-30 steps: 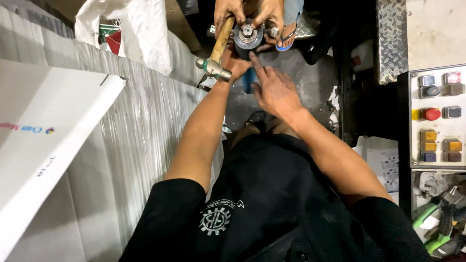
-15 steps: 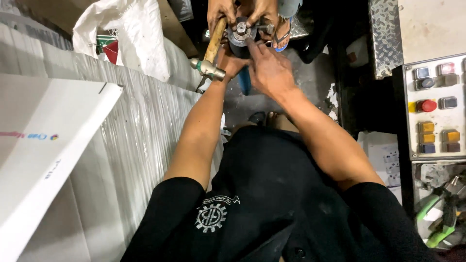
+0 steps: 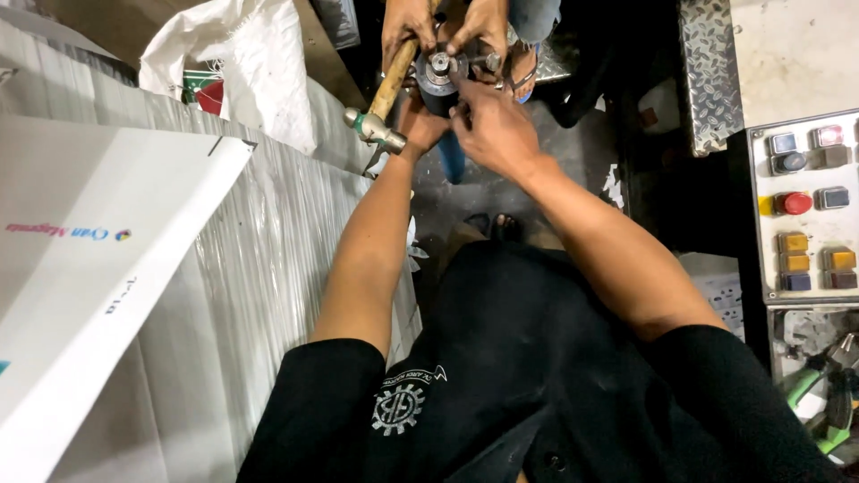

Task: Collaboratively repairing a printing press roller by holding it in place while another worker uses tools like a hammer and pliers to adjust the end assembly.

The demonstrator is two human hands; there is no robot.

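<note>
A dark metal cylinder (image 3: 437, 82) with a shiny hub on top is held up at the top centre. My left hand (image 3: 419, 123) cups it from below, and my right hand (image 3: 490, 132) grips its right side with the fingertips at its rim. Another person's two hands (image 3: 407, 25) (image 3: 483, 27) reach in from the top and touch the same part. That person's left-side hand also holds a hammer by its wooden handle (image 3: 395, 73). The hammer's metal head (image 3: 374, 130) hangs down beside my left wrist.
A white printed sheet (image 3: 98, 268) lies on silvery ribbed sheeting (image 3: 259, 268) at the left. A white sack (image 3: 237, 63) sits behind it. At the right is a control panel with coloured buttons (image 3: 810, 206), with green-handled tools (image 3: 819, 394) below. The other person's sandalled foot (image 3: 523, 67) is on the dark floor.
My right hand moved from below the cylinder up onto it and closed its fingers on the rim. The hammer and the other person's hands stayed in place.
</note>
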